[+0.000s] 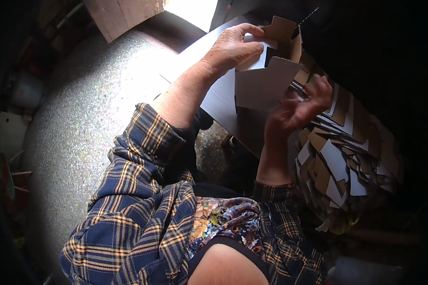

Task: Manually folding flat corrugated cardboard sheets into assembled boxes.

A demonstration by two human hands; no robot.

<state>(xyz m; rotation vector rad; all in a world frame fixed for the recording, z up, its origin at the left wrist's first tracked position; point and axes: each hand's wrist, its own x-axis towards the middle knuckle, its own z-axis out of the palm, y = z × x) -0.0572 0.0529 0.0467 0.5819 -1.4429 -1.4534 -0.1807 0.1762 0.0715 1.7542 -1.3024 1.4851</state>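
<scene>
Head view — open box [266, 88], brown inside

Saw no readable text, labels, brands, numbers or signs anywhere.
</scene>
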